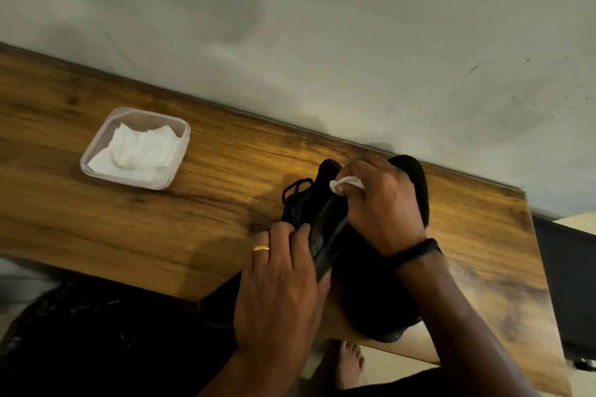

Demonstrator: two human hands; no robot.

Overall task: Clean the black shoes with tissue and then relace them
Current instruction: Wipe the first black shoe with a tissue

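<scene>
Left hand [277,284] grips shoe [322,213]; right hand [383,203] pinches tissue [346,183], seemingly touching shoe.

no legible text, labels or numbers

1 black shoe [322,219] tilted on its side, white tissue [346,183] against it, 2nd shoe [416,180] behind.

Gold ring [261,248] on left hand [277,293]; black band [416,251] at wrist of right hand [383,203]; bare foot [350,361]
</scene>
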